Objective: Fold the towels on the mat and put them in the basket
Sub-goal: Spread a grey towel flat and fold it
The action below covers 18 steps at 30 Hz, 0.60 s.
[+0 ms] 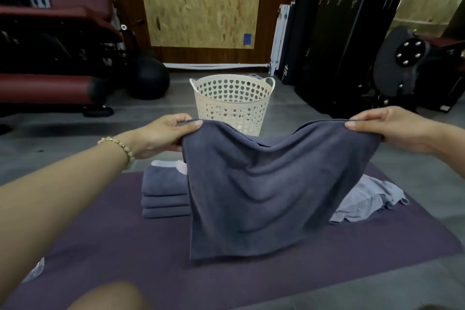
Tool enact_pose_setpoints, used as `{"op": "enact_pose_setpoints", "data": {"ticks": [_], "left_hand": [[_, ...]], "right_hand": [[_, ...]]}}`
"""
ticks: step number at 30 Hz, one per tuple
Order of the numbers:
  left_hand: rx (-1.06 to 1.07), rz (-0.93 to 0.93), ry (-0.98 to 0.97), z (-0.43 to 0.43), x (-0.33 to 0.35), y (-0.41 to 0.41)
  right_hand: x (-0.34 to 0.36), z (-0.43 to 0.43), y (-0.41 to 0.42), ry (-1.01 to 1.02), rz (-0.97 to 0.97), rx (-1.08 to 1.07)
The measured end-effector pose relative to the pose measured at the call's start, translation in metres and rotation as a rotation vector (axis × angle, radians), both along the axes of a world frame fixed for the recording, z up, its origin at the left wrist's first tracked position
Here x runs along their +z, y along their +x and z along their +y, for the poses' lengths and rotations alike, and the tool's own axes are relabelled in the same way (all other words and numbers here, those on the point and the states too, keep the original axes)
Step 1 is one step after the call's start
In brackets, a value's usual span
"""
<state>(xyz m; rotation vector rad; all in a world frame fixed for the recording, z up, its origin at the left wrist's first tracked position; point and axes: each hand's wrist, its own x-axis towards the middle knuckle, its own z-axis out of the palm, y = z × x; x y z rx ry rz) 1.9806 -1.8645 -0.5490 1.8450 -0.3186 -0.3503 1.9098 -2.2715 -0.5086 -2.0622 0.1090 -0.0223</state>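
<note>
towel (271,184) before basket (232,98), folded stack (164,191) beside

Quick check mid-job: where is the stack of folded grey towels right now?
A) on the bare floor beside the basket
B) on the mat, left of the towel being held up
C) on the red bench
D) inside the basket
B: the folded stack lies on the mat, just left of the held towel, while the basket stands farther back on the floor.
</note>
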Motion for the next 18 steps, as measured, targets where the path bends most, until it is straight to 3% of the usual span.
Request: {"op": "enact_pose_setpoints", "data": {"ticks": [5, 10, 15, 18], "left_hand": [[-0.164, 0.123, -0.047, -0.017, 0.003, 0.014], [-0.126, 0.176, -0.05, -0.031, -0.016, 0.058], [-0.08, 0.234, 0.163, -0.047, -0.108, 0.112], [0.039, 0.218, 0.191, -0.058, -0.179, 0.149]], "right_hand": [[-0.008, 0.001, 0.017, 0.116, 0.097, 0.168], [-0.031, -0.01, 0.054, 0.102, 0.182, 0.18], [-0.113, -0.033, 0.101, 0.011, 0.377, 0.075], [-0.178, -0.048, 0.135, -0.018, 0.41, -0.028]]}}
